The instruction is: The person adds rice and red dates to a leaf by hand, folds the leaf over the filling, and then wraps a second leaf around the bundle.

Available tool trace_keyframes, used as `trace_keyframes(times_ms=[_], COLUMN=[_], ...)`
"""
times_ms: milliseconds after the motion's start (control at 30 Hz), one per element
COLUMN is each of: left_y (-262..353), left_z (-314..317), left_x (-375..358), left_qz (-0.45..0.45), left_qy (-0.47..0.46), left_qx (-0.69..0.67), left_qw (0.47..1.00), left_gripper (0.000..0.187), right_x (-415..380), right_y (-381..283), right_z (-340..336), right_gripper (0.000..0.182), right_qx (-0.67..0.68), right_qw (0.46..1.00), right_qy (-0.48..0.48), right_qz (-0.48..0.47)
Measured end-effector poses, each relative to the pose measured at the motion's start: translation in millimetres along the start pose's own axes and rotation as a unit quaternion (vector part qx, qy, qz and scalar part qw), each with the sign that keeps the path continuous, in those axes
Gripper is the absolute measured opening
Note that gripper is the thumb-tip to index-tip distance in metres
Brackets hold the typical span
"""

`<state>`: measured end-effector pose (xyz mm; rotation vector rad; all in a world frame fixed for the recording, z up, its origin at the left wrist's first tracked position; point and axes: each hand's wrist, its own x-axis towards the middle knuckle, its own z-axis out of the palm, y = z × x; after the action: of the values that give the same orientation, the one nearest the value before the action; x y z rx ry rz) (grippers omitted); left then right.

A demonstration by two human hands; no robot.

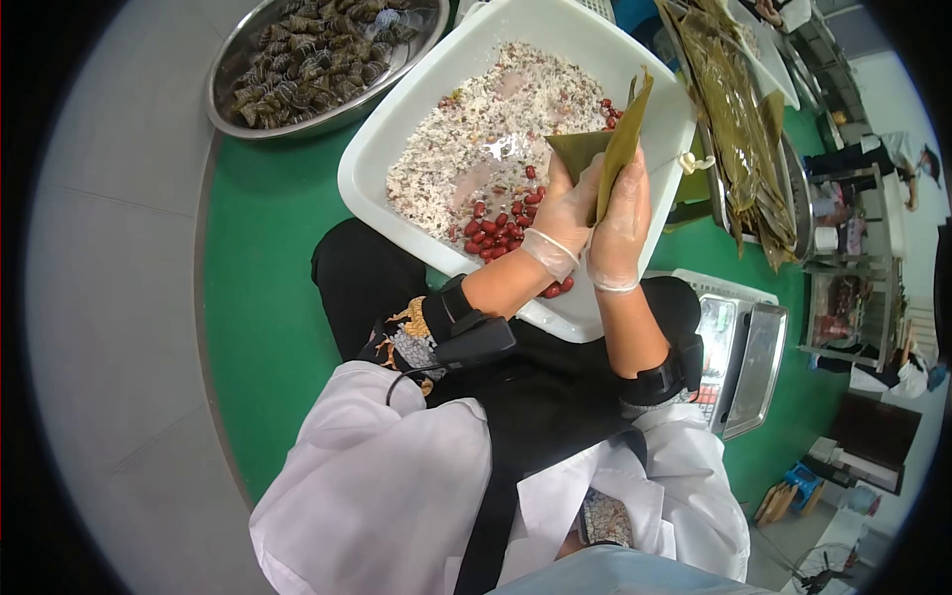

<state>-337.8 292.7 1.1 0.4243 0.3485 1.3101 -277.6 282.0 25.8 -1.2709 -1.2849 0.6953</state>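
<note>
A folded green bamboo leaf (623,144) stands up between my two gloved hands, bent into a pointed shape over the white tub. My left hand (560,213) wraps its fingers around the leaf's left side. From the right, my right hand (623,218) grips the leaf's lower part. Both hands wear clear plastic gloves. Below them the white tub (359,164) holds rice (436,149) mixed with beans, and a heap of red dates (493,230) lies near its front edge. The inside of the folded leaf is mostly hidden.
A steel bowl (220,109) of tied leaf-wrapped dumplings (307,64) stands at the upper left. Long wet leaves (734,119) fill a tray at the right. A digital scale (759,367) sits beside my right arm. Other people (873,154) are far right.
</note>
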Motion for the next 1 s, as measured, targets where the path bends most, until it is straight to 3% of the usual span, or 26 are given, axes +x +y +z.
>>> trace_keyframes(times_ms=[67,100,167,200,267,500,600,700,767,867,1000], left_y=[-0.8,-0.5,-2.4,-0.9,1.2,-3.0,-8.0,4.4,12.2,17.4,4.9], left_z=[0.9,0.2,0.7,2.8,5.7,3.8,-3.4,-4.8,-3.5,0.3,-3.2], left_x=[2.0,2.7,-0.6,-3.0,-5.1,-7.6,-4.5,-3.3,-4.2,-4.3,-4.5], left_qz=[-0.026,-0.031,-0.016,-0.016,0.067,0.052,0.017,-0.018,-0.044,-0.03,-0.021], left_qy=[0.009,0.01,0.005,0.006,-0.012,-0.001,-0.004,-0.092,-0.15,-0.187,-0.097], left_qx=[-0.089,-0.057,-0.019,-0.021,0.103,0.089,0.08,-0.009,-0.068,-0.016,0.076], left_qw=[0.996,0.998,1.0,1.0,0.992,0.995,0.997,0.996,0.985,0.982,0.992], left_gripper=[0.051,0.052,0.052,0.052,0.038,0.039,0.051,0.054,0.056,0.057,0.054], right_x=[4.8,1.9,-8.3,-9.3,-9.8,-8.2,-7.0,-2.6,-1.6,-1.8,2.2], right_y=[-5.0,-6.4,-9.6,-8.5,-4.9,-14.0,-18.2,-16.0,-12.1,-6.7,-3.7], right_z=[0.4,1.8,4.0,2.1,-3.1,4.0,3.5,1.1,-3.1,-4.6,-8.7], right_gripper=[0.057,0.057,0.055,0.055,0.061,0.06,0.055,0.05,0.048,0.047,0.047], right_qx=[-0.067,-0.068,0.006,0.004,0.043,0.036,0.063,0.015,-0.08,-0.15,-0.201], right_qw=[0.984,0.984,1.0,1.0,0.997,0.999,0.998,1.0,0.994,0.978,0.967], right_qy=[-0.026,-0.033,-0.005,-0.007,-0.005,0.002,-0.002,0.01,0.019,0.051,0.042], right_qz=[-0.163,-0.164,-0.021,-0.02,0.059,0.007,0.0,-0.012,-0.071,-0.134,-0.148])
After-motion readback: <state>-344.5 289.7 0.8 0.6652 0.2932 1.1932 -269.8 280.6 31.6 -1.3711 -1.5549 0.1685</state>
